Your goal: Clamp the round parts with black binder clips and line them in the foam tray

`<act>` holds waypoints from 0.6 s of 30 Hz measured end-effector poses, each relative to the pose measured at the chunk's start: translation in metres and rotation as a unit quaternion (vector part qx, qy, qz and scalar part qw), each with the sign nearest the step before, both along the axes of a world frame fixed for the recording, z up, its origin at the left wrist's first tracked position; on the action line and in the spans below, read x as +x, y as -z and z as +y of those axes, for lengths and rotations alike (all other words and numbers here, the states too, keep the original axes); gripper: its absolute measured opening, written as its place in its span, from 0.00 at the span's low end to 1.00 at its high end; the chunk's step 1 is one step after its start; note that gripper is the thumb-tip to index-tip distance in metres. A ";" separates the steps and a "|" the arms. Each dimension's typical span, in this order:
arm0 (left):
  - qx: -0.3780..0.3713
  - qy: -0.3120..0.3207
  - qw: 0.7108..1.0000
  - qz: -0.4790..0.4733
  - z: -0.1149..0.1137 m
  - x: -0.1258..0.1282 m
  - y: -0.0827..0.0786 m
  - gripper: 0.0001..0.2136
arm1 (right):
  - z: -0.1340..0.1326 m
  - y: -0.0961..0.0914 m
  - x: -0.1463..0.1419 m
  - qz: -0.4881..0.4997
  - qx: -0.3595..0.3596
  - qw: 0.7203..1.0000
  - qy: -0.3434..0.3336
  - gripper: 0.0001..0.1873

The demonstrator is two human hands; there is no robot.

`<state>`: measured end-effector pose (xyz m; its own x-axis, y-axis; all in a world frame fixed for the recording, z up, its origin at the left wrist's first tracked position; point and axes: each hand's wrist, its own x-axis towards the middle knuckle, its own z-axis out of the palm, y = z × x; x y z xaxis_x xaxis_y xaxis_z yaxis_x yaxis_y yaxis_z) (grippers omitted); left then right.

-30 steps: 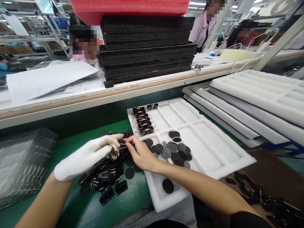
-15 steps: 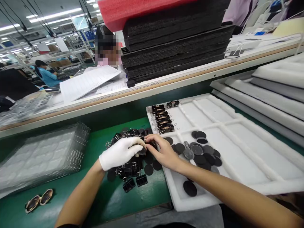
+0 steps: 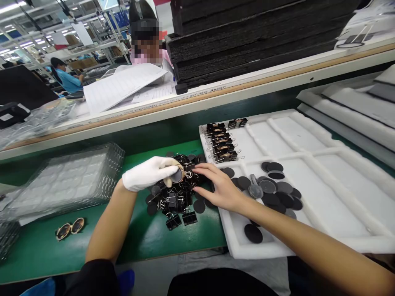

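Note:
My left hand [image 3: 148, 173], in a white glove with bare fingertips, is closed on a glasses frame [image 3: 178, 174]. One round, light-brown rim with a grey disc inside shows; the rest is behind the fingers. My right hand [image 3: 219, 185] is bare and reaches in beside the frame. Its thumb and fingers are apart, with nothing visibly held between them. Under both hands lies a heap of black binder clips [image 3: 177, 199] with silver handles, with dark round discs [image 3: 199, 206] around it.
A white foam tray [image 3: 327, 172] at right carries a row of clipped frames [image 3: 222, 141] and loose dark discs [image 3: 271, 199]. Clear plastic trays [image 3: 70, 174] are stacked at left, a sunglasses front [image 3: 70, 228] before them. Black foam sheets [image 3: 247, 41] stand on the shelf; a co-worker [image 3: 148, 41] is beyond.
My right hand's fingers have spread and drawn back from the frame. The rim in my left hand has turned to show its disc. The view has tilted downward.

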<state>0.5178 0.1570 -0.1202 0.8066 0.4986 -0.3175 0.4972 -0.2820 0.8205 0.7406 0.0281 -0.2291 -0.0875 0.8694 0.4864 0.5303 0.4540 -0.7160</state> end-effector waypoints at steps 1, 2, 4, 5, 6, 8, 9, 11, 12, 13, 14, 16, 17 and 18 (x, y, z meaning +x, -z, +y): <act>0.004 -0.009 1.000 -0.005 -0.002 0.002 0.001 0.18 | -0.001 -0.003 0.000 -0.007 0.009 1.000 0.010 0.26; 0.010 -0.016 1.000 -0.006 -0.006 0.005 0.002 0.18 | -0.002 -0.007 -0.001 -0.007 0.011 1.000 0.019 0.29; 0.021 -0.016 1.000 -0.007 -0.015 0.011 0.001 0.16 | -0.005 -0.014 -0.001 0.002 0.001 1.000 0.024 0.29; 0.026 -0.009 1.000 -0.008 -0.020 0.014 0.001 0.15 | -0.006 -0.017 -0.001 0.005 -0.008 1.000 0.022 0.26; 0.032 0.000 0.999 -0.010 -0.025 0.017 0.000 0.14 | -0.007 -0.020 0.000 0.005 -0.018 1.000 0.019 0.23; 0.048 0.017 0.999 -0.015 -0.033 0.019 0.000 0.12 | -0.010 -0.024 0.001 0.008 -0.045 0.999 0.018 0.20; 0.061 0.022 0.998 -0.017 -0.036 0.020 0.000 0.11 | -0.011 -0.027 0.002 0.017 -0.065 0.998 0.019 0.19; 0.107 0.032 0.993 -0.031 -0.041 0.020 0.002 0.10 | -0.012 -0.030 0.004 0.048 -0.112 0.992 0.025 0.22; 0.137 0.038 0.989 -0.041 -0.042 0.020 0.003 0.10 | -0.012 -0.032 0.006 0.067 -0.140 0.988 0.026 0.23; 0.168 0.045 0.983 -0.051 -0.044 0.019 0.004 0.09 | -0.012 -0.034 0.007 0.086 -0.168 0.982 0.023 0.24; 0.194 0.051 0.978 -0.059 -0.045 0.019 0.006 0.08 | -0.011 -0.035 0.008 0.107 -0.193 0.975 0.015 0.25; 0.229 0.067 0.969 -0.064 -0.047 0.020 0.009 0.08 | -0.010 -0.037 0.010 0.149 -0.225 0.963 -0.001 0.24; 0.242 0.077 0.965 -0.062 -0.049 0.020 0.011 0.09 | -0.010 -0.037 0.011 0.163 -0.228 0.960 0.000 0.22; 0.254 0.087 0.961 -0.059 -0.050 0.021 0.012 0.09 | -0.010 -0.036 0.012 0.171 -0.223 0.960 0.010 0.21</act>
<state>0.5386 0.1072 -0.1325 0.9076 0.4188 0.0301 0.3180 -0.7325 0.6019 0.7527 0.0182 -0.1927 0.0296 0.9976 0.0621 0.2350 0.0535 -0.9705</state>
